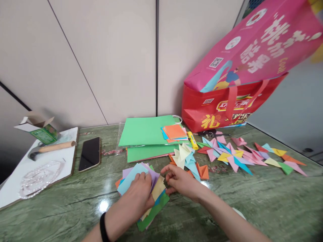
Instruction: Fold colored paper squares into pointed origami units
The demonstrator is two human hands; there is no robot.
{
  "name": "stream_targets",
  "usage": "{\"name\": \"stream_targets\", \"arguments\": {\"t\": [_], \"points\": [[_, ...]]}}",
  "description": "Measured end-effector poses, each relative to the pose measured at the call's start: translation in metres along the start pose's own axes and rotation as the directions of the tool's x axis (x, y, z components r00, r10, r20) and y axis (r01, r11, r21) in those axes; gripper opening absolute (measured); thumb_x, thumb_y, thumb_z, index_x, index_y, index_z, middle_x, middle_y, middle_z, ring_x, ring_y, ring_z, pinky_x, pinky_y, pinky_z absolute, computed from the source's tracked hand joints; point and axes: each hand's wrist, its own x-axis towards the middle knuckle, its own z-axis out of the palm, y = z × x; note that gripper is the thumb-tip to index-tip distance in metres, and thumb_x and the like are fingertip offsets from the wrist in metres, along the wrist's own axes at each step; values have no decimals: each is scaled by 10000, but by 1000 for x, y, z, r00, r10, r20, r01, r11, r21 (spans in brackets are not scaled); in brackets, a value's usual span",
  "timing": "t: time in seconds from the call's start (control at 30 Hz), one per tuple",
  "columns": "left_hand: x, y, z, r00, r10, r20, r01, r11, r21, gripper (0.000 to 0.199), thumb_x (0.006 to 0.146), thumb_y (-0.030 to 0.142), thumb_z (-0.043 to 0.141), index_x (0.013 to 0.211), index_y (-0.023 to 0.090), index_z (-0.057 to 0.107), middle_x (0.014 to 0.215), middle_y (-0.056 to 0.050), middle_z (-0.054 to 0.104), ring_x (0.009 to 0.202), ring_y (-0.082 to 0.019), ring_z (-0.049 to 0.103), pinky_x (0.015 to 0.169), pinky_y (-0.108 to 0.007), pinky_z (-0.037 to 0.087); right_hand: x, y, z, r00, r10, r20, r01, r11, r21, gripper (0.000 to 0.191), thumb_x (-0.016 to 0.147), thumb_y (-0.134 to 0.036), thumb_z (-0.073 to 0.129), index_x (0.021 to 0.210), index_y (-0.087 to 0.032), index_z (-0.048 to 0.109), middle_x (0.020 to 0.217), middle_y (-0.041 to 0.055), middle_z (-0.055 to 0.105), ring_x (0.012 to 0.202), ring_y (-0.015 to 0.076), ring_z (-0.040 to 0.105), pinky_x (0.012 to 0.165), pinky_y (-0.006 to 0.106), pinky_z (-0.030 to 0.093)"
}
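A fanned pile of coloured craft paper sheets [133, 174], in light blue, purple, tan, green and other colours, lies on the green marble-patterned table. My left hand [141, 190], with a black band at the wrist, is over the pile, its fingers bent together on the light blue and purple sheets and its thumb by the tan one. Just right of the pile is my right hand [180, 179], its fingers curved and apart near the tan sheet's edge, with nothing visible in them. Behind it are folded paper pieces [185, 156] in cream, light blue and orange.
Small square papers [175, 131] rest on large green sheets [147, 131], beside a yellow glue stick [192, 140]. Folded paper stars [230, 154] spread rightward before a red bag [202, 111]. On the left are a phone [89, 154], a hammer [51, 149], a bead string [41, 178] and an opened box [45, 132].
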Motion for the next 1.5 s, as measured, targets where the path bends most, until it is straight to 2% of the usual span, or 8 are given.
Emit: {"name": "stream_targets", "arguments": {"t": [0.13, 0.27, 0.4, 0.57, 0.67, 1.03, 1.2, 1.5], "points": [[-1, -11, 4, 998, 40, -38, -41, 999, -26, 333, 709, 74, 415, 1027, 157, 469, 1025, -92, 534, 991, -247, 481, 874, -393, 388, 1, -2, 1, 998, -33, -46, 32, 999, -22, 320, 590, -36, 462, 853, -208, 523, 699, -37, 445, 629, 113, 521, 598, 263, 516], [-3, -10, 2, 999, 43, 15, -43, 999, 6, 286, 781, 143, 410, 1054, 112, 489, 1089, -152, 535, 1062, -285, 466, 908, -418, 369, -1, -5, 3, 997, -20, -72, 19, 1000, -6, 322, 579, -48, 476, 860, -199, 525, 818, 6, 462, 800, 157, 528, 626, 277, 525], [0, 0, 7, 1000, 1, 2, -1, 995, 102, 325, 749, 155, 488, 1070, 101, 497, 1129, -163, 537, 1085, -303, 467, 909, -412, 378, -5, -9, 8, 1000, 12, 21, -12, 999, 37, 265, 601, -97, 507, 848, -195, 518, 844, 10, 504, 734, 143, 561, 638, 291, 511], [13, 8, 30, 991, -95, -94, 112, 973, 203, 419, 648, 253, 632, 1016, 89, 516, 1008, -167, 552, 939, -347, 494, 759, -483, 429, -6, -13, 11, 1000, 8, 7, -9, 991, 130, 333, 564, -115, 528, 885, -199, 501, 864, -2, 509, 649, 111, 584, 588, 254, 474], [18, 9, 39, 981, -111, -162, 150, 955, 258, 411, 643, 288, 652, 987, 97, 535, 947, -147, 548, 888, -321, 494, 732, -446, 434, -6, -13, 11, 1000, -5, 12, 3, 985, 173, 377, 550, -127, 532, 917, -203, 483, 876, 0, 502, 651, 119, 599, 529, 233, 451], [17, 6, 38, 979, -78, -188, 125, 959, 256, 406, 688, 283, 621, 1005, 44, 537, 940, -173, 548, 870, -330, 497, 707, -448, 437, -6, -9, 6, 1000, 25, -12, -23, 987, 157, 338, 589, -103, 540, 909, -205, 497, 798, -5, 519, 712, 134, 563, 614, 285, 504], [18, 5, 39, 980, -69, -186, 117, 959, 258, 425, 690, 337, 636, 994, 55, 546, 934, -169, 559, 865, -324, 510, 713, -445, 445, -3, -5, 10, 998, -58, 6, 56, 973, 224, 345, 583, -135, 564, 918, -196, 513, 796, -4, 530, 735, 135, 568, 647, 296, 509], [15, 10, 29, 977, -122, -176, 159, 964, 214, 241, 735, 49, 429, 937, 65, 558, 907, -161, 579, 859, -303, 543, 709, -418, 453, -8, -14, 14, 993, -108, 35, 93, 951, 294, 369, 546, -123, 571, 908, -171, 511, 834, 10, 499, 811, 148, 527, 709, 324, 507]]}}
